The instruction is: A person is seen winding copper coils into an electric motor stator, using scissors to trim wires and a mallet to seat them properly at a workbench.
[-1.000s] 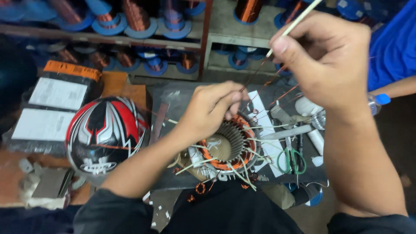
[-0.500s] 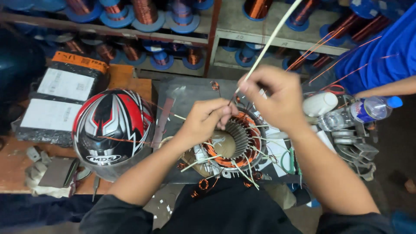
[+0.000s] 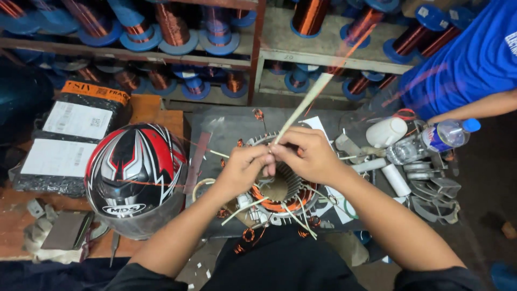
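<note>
Copper wire fills the round motor part on the bench.
Both hands meet over it: the left hand and right hand pinch a thin pale stick. A helmet sits beside it.

Wooden shelves are running along the back, carrying spools of copper wire. A dark floor is showing at right.
</note>
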